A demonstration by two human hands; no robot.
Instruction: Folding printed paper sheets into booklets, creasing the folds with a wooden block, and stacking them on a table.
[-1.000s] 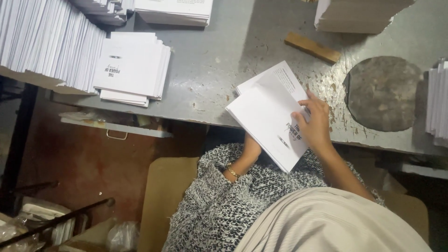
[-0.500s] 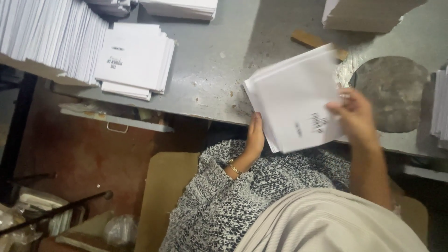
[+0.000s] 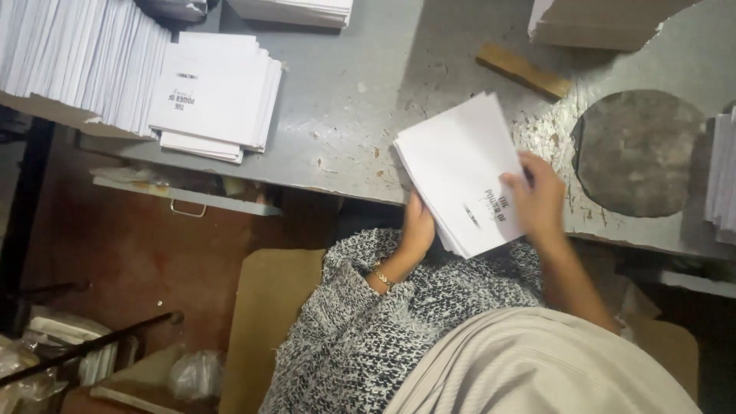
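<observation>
Left hand [image 3: 418, 230]: grips the near-left edge of a stack of white booklets [image 3: 460, 165] from beneath.
Right hand [image 3: 540, 201]: closed over the stack's near-right corner, fingers on top.
Stack: tilted at the grey worktop's [image 3: 345, 115] near edge.
Far left: another booklet pile [image 3: 215, 96].
Far right: wooden block [image 3: 523, 70].

The booklets [image 3: 460, 165] are matt white paper. The table [image 3: 345, 107] is grey painted metal, scratched and chipped. The far block [image 3: 521, 70] is bare wood. The round pad [image 3: 636, 153] looks rough and worn. The sleeve [image 3: 345, 307] is coarse knitted cloth.
</observation>
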